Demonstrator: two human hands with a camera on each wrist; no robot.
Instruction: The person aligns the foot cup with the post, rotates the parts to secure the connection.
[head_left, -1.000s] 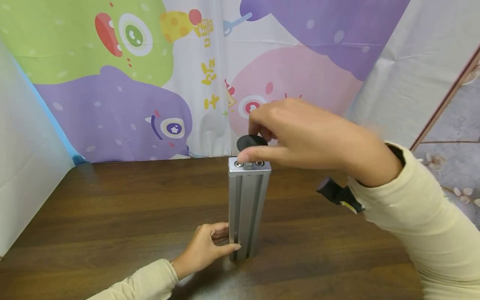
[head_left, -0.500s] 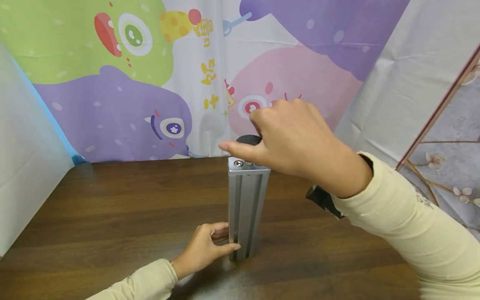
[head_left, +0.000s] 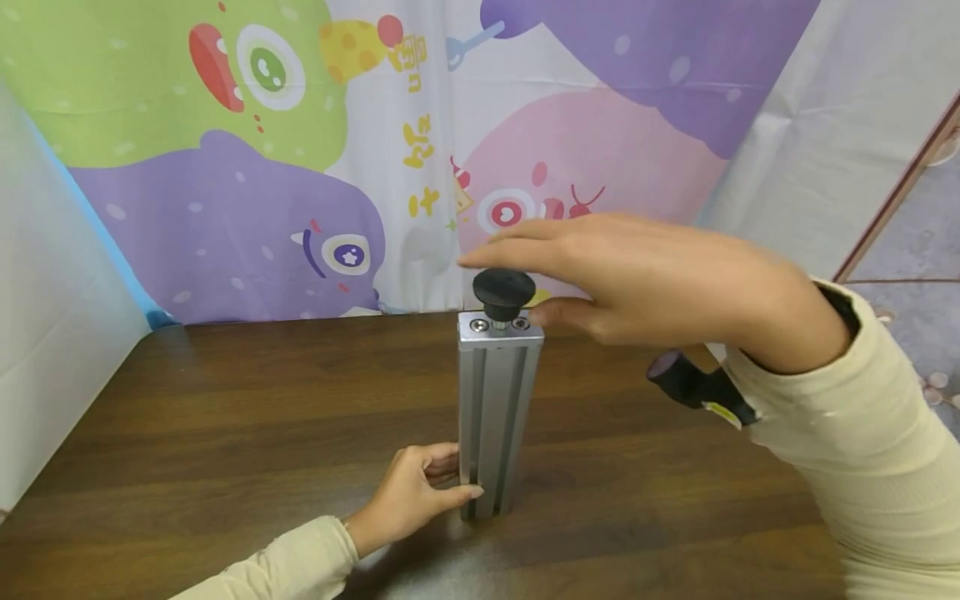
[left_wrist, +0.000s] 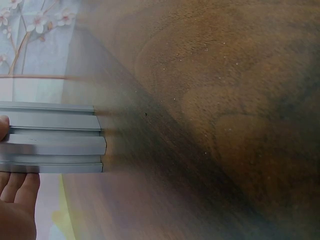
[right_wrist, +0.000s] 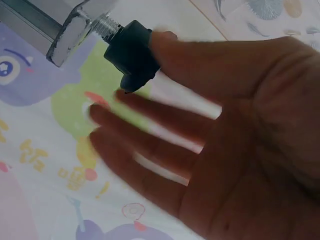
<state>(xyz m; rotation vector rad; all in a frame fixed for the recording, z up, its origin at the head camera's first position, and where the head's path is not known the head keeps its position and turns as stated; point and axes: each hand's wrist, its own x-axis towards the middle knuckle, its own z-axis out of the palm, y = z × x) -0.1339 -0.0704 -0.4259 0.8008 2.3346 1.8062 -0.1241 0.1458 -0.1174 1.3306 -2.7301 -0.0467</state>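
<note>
A silver aluminium profile [head_left: 491,417] with long grooves stands upright on the wooden table. Its top carries a metal end plate [head_left: 500,335] with recessed screws, and a black levelling foot [head_left: 504,287] rises from the middle on a threaded stud [right_wrist: 106,26]. Low on the profile, my left hand [head_left: 411,498] grips it, the thumb across the front and the fingers at the far side. My right hand [head_left: 637,279] is beside the foot, fingers extended past it and thumb near its base. In the right wrist view the thumb tip overlaps the foot; the other fingers are spread.
A patterned cartoon curtain [head_left: 285,208] hangs behind the brown table [head_left: 262,408]. White sheeting [head_left: 60,292] closes the left side, and a flowered cloth [head_left: 915,250] hangs at the right. A black device [head_left: 697,387] is strapped beneath the right wrist.
My right hand has swept across the foot and back to the right, its fingers now straighter and the foot more exposed. The left hand and the profile stay in place.
</note>
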